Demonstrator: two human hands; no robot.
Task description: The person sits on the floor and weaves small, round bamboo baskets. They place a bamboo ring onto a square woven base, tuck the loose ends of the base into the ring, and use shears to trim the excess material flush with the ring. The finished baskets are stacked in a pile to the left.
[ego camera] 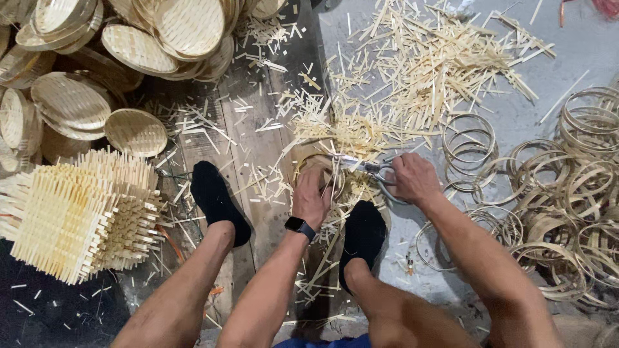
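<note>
My left hand (311,196) grips a small round woven bamboo basket (320,166) held on edge between my feet. A smartwatch sits on that wrist. My right hand (412,178) is closed on the handles of metal scissors (367,167), whose blades point left at the basket's rim where loose strip ends stick out. Cut bamboo slivers (361,138) lie heaped just beyond the basket.
A stack of untrimmed woven mats (77,216) stands at the left. Finished round baskets (129,45) pile up at the upper left. Bamboo hoop rings (574,187) cover the floor at the right. My feet in black socks (218,201) rest on wooden boards strewn with offcuts.
</note>
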